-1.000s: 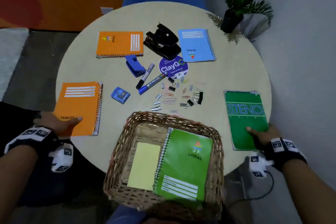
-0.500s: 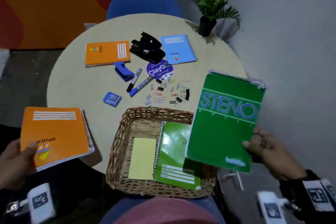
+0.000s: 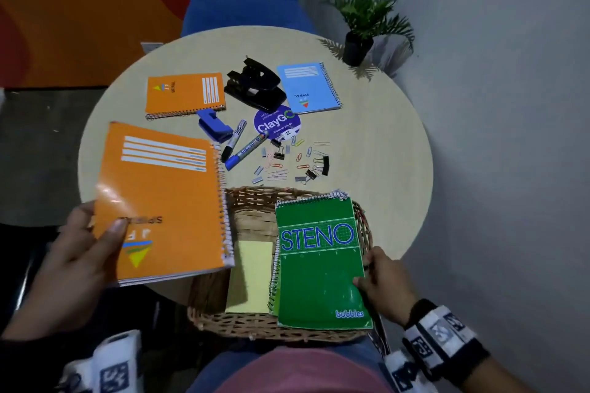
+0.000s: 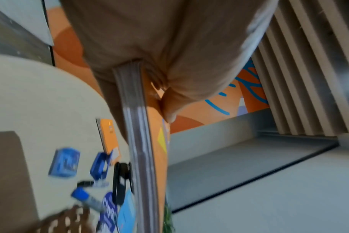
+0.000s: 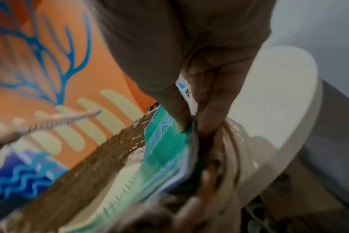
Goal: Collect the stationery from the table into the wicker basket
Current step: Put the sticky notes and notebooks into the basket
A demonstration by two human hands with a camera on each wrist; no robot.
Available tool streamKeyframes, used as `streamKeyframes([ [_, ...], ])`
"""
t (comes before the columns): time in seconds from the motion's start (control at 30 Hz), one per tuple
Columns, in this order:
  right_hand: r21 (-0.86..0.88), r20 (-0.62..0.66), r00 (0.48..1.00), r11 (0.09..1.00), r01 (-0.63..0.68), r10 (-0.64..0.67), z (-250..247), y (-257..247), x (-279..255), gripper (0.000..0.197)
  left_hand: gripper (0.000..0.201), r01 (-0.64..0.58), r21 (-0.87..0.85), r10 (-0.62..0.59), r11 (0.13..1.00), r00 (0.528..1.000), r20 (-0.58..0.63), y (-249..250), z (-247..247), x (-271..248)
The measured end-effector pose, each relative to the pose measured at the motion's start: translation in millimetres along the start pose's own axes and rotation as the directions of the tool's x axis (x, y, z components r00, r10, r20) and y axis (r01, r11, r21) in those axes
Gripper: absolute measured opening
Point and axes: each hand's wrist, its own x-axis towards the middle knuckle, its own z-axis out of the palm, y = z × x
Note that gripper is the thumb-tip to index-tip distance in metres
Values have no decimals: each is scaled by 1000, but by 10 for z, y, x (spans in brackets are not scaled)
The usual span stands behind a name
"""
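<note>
The right hand (image 3: 381, 284) pinches the right edge of the green steno pad (image 3: 321, 262), thumb on the cover and fingers underneath, as the right wrist view also shows. The pad lies in the right half of the wicker basket (image 3: 255, 201), its long axis running from the person toward the table's far side, its wire binding at the far end over the basket's back rim and the word "bubbles" at the near end. Under and left of it sit a yellow pad (image 3: 250, 277) and the coil of another spiral notebook. The left hand (image 3: 76, 265) grips the near left corner of a large orange spiral notebook (image 3: 162, 207), thumb on the cover. This notebook is held in the air over the table's (image 3: 383, 150) left near part, just left of the basket, its coil along the right side and its long axis pointing away from the person, tilted slightly. Still on the table are a smaller orange notebook (image 3: 185, 94), a blue notebook (image 3: 308, 88), a black hole punch (image 3: 255, 86), a blue stapler (image 3: 214, 124), two markers (image 3: 244, 150) and scattered clips (image 3: 293, 159).
</note>
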Motion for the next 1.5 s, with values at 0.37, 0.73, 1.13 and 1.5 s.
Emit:
streamKeyframes([
  [0.37, -207, -79, 988, 971, 117, -135, -196, -22, -80, 20, 26, 297, 193, -355, 935, 789, 502, -346, 1206, -74],
  [0.73, -320, 8, 952, 901, 292, -305, -142, -117, -78, 42, 69, -176, 661, -491, 729, 538, 685, -847, 1514, -43],
  [1.13, -743, 160, 926, 576, 341, -343, 82, -129, 192, 67, 67, -431, 814, -461, 390, 674, 577, -1137, 1574, -353],
  [1.5, -662, 290, 899, 609, 437, -329, -230, -489, 302, 51, 44, -451, 812, -403, 370, 710, 578, -825, 1475, -247],
])
